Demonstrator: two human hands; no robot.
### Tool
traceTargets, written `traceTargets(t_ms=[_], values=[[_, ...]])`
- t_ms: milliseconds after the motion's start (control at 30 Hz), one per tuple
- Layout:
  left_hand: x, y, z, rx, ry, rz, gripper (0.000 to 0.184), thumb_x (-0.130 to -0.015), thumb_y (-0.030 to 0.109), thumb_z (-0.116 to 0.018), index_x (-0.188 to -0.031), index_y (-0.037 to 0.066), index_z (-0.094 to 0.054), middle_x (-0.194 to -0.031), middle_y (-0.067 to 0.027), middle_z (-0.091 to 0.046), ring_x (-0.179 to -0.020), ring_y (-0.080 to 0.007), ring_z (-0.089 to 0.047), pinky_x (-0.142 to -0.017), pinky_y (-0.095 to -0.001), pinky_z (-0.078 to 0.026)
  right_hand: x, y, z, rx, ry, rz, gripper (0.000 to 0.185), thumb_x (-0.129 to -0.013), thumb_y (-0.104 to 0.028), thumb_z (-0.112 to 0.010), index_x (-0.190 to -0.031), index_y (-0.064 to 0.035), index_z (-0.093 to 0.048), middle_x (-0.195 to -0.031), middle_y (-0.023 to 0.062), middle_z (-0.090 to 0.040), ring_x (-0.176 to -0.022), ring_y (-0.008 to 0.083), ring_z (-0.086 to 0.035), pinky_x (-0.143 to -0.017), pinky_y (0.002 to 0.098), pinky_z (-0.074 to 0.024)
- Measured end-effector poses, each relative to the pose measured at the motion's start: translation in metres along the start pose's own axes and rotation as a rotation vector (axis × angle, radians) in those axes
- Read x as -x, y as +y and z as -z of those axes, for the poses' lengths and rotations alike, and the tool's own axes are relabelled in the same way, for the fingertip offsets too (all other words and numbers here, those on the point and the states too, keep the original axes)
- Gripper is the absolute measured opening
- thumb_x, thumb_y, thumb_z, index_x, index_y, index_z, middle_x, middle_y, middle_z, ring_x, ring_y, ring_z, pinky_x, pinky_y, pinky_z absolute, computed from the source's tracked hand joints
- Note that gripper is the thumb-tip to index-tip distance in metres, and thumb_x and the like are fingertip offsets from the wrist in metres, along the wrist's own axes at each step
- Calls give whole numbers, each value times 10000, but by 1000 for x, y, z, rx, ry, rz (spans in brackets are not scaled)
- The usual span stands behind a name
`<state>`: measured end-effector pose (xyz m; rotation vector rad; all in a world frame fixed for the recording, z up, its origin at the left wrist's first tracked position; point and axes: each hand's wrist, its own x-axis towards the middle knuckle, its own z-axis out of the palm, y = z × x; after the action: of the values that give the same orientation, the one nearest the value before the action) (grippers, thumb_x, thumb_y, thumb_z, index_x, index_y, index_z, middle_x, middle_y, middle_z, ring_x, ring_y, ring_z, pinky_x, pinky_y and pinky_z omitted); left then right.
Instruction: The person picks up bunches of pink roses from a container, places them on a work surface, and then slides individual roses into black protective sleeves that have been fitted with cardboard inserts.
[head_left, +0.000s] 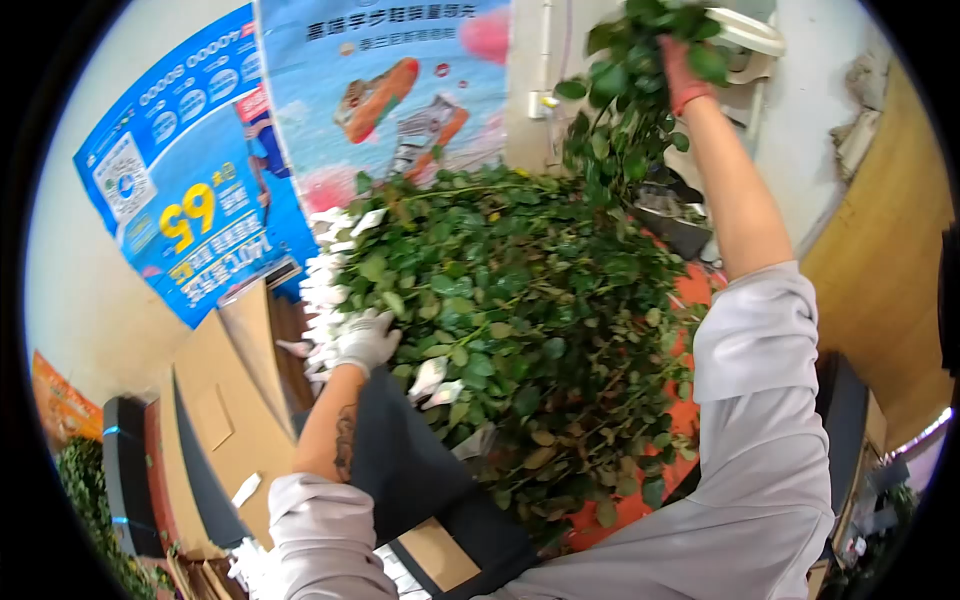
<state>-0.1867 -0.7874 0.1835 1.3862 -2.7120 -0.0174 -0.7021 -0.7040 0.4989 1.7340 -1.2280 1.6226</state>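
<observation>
A big pile of green leafy stems (500, 290) fills the middle of the view, with a row of white-wrapped flower heads (322, 285) along its left side. My left hand (368, 342), in a white glove, lies at that left side, touching leaves, its fingers loosely stretched out. Raised at the upper right, my right hand (682, 75), in a reddish glove, is closed around a bunch of leafy stems (615, 120). The bunch hangs down above the pile's far right corner. Leaves hide part of the right fingers. Two white-wrapped heads (430, 382) rest near my left hand.
Under the pile shows an orange-red surface (685, 410). Cardboard pieces (225, 410) and a dark panel (400, 450) stand at the near left. Posters (390, 90) cover the wall behind. A white fixture (745, 35) is behind my right hand; a tan panel (890, 230) stands right.
</observation>
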Motion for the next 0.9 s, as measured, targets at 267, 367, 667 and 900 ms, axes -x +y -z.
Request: traceTargets(t_ms=[267, 367, 667, 900], values=[[-9, 4, 5, 65, -64, 41, 485, -774, 402, -528, -1162, 116, -574, -1198, -165, -522, -1113, -345, -482, -949, -424, -378, -59, -68, 255, 912, 142, -11, 401, -786, -259, -591, -1176, -165, -594, -1159, 96, -603, -1052, 238, -570, -889, 318, -442], [-21, -11, 6, 146, -131, 36, 539, -764, 405, -542, -1207, 98, -546, -1263, -184, -483, -1176, -353, -442, -987, -411, -358, -56, -103, 281, 1269, 146, 456, 399, -766, -122, -611, -1156, -207, -609, -1165, 85, -602, -1087, 235, -559, -896, 325, -442], [115, 6, 110, 572, 333, -318, 248, -792, 159, -585, -981, 1, -615, -880, -158, -626, -833, -255, -603, -754, -352, -469, 50, -269, 93, 188, -725, -171, 445, -750, -122, -624, -1187, -115, -540, -1121, 121, -597, -1050, 238, -566, -876, 334, -453], [324, -7, 134, 883, -432, -289, 249, -842, 249, -622, -952, 25, -639, -838, -62, -653, -762, -118, -594, -699, -270, -486, 192, -377, -11, -124, -1457, -366, 600, -699, -134, -674, -1245, -15, -456, -1127, 165, -573, -1036, 249, -562, -874, 331, -452]])
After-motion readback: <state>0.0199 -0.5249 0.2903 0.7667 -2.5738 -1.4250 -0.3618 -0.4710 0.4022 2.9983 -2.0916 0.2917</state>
